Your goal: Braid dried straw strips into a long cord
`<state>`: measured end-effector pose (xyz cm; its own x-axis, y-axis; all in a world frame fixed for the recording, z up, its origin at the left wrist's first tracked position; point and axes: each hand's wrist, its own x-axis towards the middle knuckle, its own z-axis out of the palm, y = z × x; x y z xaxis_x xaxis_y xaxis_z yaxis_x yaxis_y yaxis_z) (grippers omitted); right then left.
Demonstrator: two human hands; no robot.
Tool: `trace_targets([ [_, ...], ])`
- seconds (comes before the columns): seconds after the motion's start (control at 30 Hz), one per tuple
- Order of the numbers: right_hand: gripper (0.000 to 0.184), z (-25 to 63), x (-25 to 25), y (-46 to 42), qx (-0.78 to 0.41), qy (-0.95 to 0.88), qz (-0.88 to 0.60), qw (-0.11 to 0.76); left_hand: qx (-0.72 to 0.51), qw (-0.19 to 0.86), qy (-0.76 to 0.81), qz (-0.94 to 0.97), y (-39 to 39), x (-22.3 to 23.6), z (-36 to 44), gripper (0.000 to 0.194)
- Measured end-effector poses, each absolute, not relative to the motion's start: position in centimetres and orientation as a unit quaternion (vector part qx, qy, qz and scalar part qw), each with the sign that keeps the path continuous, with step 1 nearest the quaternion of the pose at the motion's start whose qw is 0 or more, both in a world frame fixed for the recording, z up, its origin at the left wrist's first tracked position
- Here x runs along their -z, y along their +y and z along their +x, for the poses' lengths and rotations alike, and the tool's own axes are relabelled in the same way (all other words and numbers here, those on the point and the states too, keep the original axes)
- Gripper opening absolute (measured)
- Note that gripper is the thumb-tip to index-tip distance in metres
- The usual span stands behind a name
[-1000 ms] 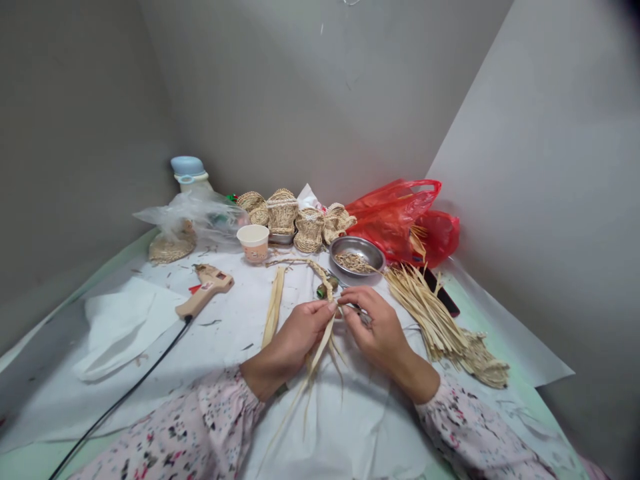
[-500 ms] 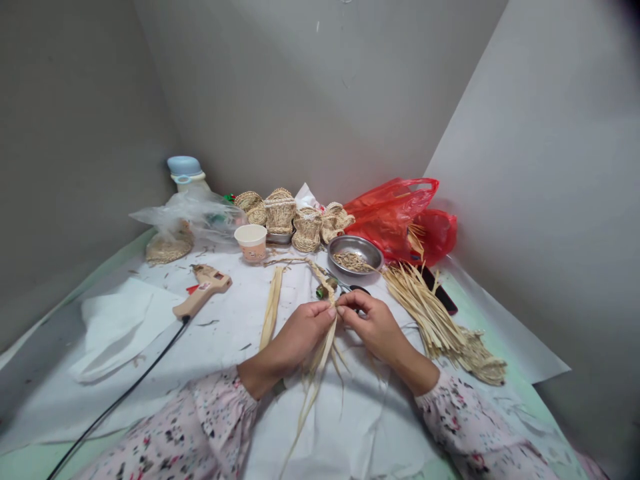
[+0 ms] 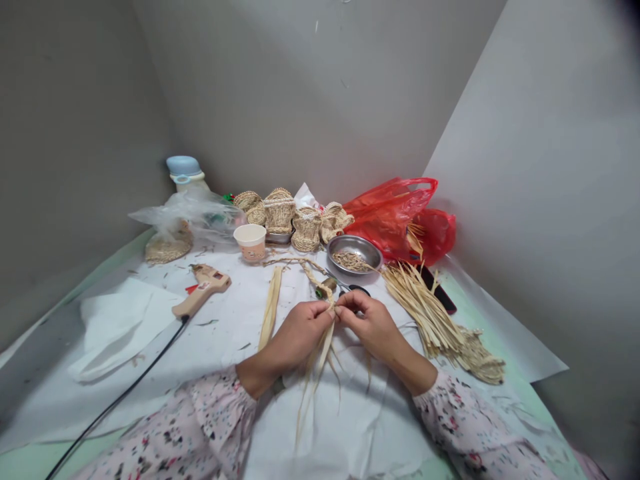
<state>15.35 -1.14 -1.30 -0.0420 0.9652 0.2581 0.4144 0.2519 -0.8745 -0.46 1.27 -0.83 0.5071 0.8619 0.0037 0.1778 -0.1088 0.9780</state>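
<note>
**Q:** State of the hands?

**A:** Both are in view, near the middle of the worktop (image 3: 65, 448). The left hand (image 3: 295, 340) and the right hand (image 3: 373, 325) are each closed to a tight pinch, fingertips meeting at the centre. Both have hold of the straw braid (image 3: 313, 275).

**Q:** Position of the braid?

**A:** It runs from the pinch toward the far edge, lying on the white paper sheet (image 3: 380, 427). Its loose strip ends (image 3: 320, 367) fan down from the hands toward the near edge.

**Q:** Items closest to the hands?

**A:** Scissors with black handles (image 3: 353, 290) lie just beyond the right hand, beside a small green object (image 3: 319, 293), type not determinable. A flat bunch of straw strips (image 3: 270, 319) lies left of the left hand. A larger pile of straw strips (image 3: 425, 310) lies to the right.

**Q:** Far edge of the worktop?

**A:** There is a row of woven straw pieces (image 3: 306, 230), with a paper cup (image 3: 251, 241) to their left. A steel bowl of straw bits (image 3: 354, 257) stands in front of a red plastic bag (image 3: 395, 220). A hot glue gun (image 3: 203, 290) lies further left, its black cord (image 3: 125, 393) trailing to the near edge.
</note>
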Motion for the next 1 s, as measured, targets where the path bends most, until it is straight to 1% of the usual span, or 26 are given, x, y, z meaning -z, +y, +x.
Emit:
trace_targets([
  [0.1,0.011,15.51,1.05,-1.16,-0.314,-0.655,-0.518,0.452,-0.316,0.551,0.394,0.664,1.18,0.45,-0.52,0.029],
  [0.2,0.019,15.91,0.72,-1.13,-0.304,-0.651,-0.513,0.470,-0.312,0.556,0.400,0.658,1.05,0.14,-0.56,0.022],
  [0.3,0.025,16.24,0.55,-1.14,-0.286,-0.669,-0.509,0.461,-0.306,0.553,0.407,0.659,0.99,0.06,-0.54,0.020],
  [0.47,0.026,16.13,0.99,-1.21,-0.306,-0.718,-0.478,0.402,-0.314,0.557,0.381,0.668,1.14,0.41,-0.48,0.025],
  [0.6,0.024,15.81,1.35,-1.32,-0.360,-0.710,-0.470,0.381,-0.313,0.567,0.355,0.674,1.21,0.58,-0.51,0.026],
  [0.7,0.024,15.67,1.26,-1.42,-0.376,-0.699,-0.472,0.384,-0.311,0.567,0.353,0.676,1.20,0.46,-0.52,0.025],
  [0.87,0.020,15.69,0.97,-1.45,-0.336,-0.702,-0.483,0.402,-0.305,0.536,0.371,0.694,1.21,0.34,-0.40,0.025],
  [1.0,0.020,15.75,0.95,-1.34,-0.345,-0.692,-0.485,0.409,-0.304,0.551,0.366,0.686,1.32,0.43,-0.32,0.027],
])
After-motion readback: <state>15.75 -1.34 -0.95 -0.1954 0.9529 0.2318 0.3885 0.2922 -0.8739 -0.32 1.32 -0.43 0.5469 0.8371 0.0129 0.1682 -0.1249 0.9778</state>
